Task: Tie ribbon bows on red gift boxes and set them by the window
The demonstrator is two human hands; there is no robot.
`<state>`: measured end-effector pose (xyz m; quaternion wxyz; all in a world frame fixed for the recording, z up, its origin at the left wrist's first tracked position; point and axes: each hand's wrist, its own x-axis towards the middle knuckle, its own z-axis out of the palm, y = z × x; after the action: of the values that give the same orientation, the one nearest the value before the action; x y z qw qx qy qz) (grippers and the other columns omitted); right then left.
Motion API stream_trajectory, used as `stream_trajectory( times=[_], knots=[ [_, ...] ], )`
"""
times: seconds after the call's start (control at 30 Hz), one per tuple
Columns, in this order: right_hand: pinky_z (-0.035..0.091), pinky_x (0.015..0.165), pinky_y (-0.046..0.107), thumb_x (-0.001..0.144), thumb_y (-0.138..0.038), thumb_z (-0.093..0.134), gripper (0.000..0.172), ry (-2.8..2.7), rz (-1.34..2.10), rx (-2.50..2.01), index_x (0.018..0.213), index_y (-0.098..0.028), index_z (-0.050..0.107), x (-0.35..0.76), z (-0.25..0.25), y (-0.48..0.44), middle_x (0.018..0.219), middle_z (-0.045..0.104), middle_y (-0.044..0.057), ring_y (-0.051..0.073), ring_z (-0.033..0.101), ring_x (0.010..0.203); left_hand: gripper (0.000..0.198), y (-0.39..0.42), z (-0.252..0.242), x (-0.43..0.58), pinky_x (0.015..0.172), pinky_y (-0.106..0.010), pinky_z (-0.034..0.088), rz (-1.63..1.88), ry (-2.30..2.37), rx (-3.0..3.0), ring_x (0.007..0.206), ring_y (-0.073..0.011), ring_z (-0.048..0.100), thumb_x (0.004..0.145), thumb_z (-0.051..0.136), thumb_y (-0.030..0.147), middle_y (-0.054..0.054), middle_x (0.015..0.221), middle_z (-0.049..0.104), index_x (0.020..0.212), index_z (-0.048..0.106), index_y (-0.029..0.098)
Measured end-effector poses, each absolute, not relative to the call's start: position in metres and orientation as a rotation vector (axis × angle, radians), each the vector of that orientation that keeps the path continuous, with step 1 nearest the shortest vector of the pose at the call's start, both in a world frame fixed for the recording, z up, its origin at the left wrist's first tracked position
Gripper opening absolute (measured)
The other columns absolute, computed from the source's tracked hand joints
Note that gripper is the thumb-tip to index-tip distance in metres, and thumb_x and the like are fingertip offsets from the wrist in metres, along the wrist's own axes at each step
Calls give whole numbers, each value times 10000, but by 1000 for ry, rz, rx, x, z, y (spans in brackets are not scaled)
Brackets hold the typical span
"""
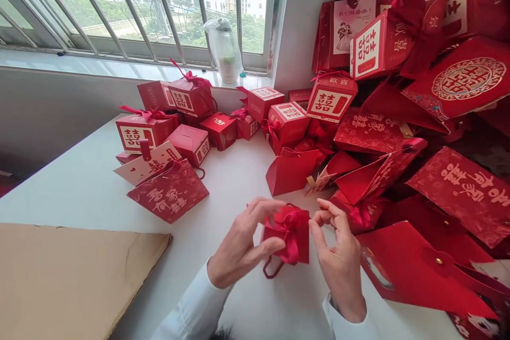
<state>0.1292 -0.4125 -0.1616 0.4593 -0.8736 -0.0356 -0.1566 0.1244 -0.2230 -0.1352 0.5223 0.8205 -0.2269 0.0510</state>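
Observation:
On the white table in front of me stands a small red gift box (303,238) with a glossy ribbon bow (290,227) on it. A dark red cord loop (272,270) sticks out at its near side. My left hand (247,241) is over the box's left part, fingers spread and thumb stretched out beside the bow; whether it touches the ribbon is unclear. To the right of the box, my right hand (338,249) has thumb and a finger pinched together near the box's edge. Anything between those fingertips is too small to make out.
Red gift boxes and bags (398,170) are heaped on the right against the wall. More red boxes (189,141) stand at the back left, with a red bag (171,191) before them. Cardboard (75,276) covers the near left. A bagged cup (228,53) stands on the windowsill.

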Motion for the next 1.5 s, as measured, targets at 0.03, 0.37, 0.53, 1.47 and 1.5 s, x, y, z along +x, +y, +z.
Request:
stream_trajectory(
  times=[0.03, 0.37, 0.53, 1.47, 1.5],
  knots=[
    [484, 735, 278, 882, -333, 494, 333, -79, -352, -2119, 1197, -225, 491, 128, -162, -414, 816, 615, -2, 167, 618, 835, 496, -227, -133, 128, 854, -325, 462, 148, -507, 2011, 977, -197, 544, 872, 508, 513, -106, 1148, 546, 1264, 478, 211],
    [488, 789, 314, 813, -330, 575, 342, 22, -342, -1974, 1132, -217, 530, 115, -155, -430, 763, 622, 5, 192, 635, 838, 219, -238, -145, 147, 671, -234, 468, 101, -306, 2155, 745, -128, 591, 900, 457, 153, -11, 866, 659, 1008, 635, 216],
    [466, 799, 312, 821, -334, 544, 296, 6, -243, -2041, 1098, -228, 559, 110, -152, -427, 726, 594, -5, 188, 613, 814, 167, -221, -141, 133, 649, -234, 473, 117, -216, 2117, 705, -124, 576, 882, 513, 194, -6, 813, 656, 972, 653, 215],
    [434, 767, 268, 864, -356, 567, 139, -18, -465, -2159, 823, -237, 626, 117, -157, -440, 836, 628, 2, 173, 591, 843, 61, -239, -142, 143, 726, -316, 444, -41, -603, 2335, 875, -209, 464, 802, 589, 135, -36, 874, 606, 810, 569, 193],
    [436, 761, 273, 855, -374, 578, 150, 53, -522, -2125, 834, -234, 629, 117, -156, -444, 845, 631, 9, 177, 591, 836, 70, -238, -143, 143, 726, -315, 445, -32, -596, 2332, 877, -209, 465, 800, 579, 124, -36, 874, 605, 808, 567, 193]
  ],
)
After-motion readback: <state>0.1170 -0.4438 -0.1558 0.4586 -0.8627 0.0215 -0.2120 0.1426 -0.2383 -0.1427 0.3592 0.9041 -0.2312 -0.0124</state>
